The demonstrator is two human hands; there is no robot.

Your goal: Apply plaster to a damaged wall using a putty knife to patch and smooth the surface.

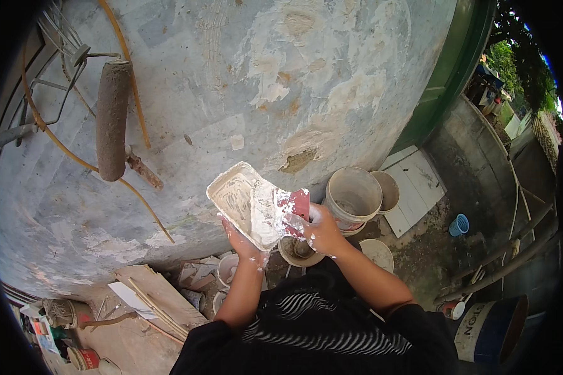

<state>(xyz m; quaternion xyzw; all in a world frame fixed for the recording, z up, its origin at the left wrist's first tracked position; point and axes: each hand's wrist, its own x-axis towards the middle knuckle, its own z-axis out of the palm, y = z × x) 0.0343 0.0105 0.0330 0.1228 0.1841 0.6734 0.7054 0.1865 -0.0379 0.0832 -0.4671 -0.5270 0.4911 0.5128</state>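
My left hand, its fingers partly hidden beneath, grips a pale rectangular plaster pan from its near side. White paste coats the pan's inside and rim. Closed around the red handle of a putty knife is my right hand, its fingers smeared with white. The knife's broad blade is thickly covered in paste and lies across the right part of the pan. Facing me, the grey wall carries rough pale patches and a broken hollow just beyond the pan.
A crusted paint roller hangs on the wall at left, beside a yellow-brown hose. Buckets stand at the wall's foot. Boards lie lower left. At right are a blue basket, a drum and a green door.
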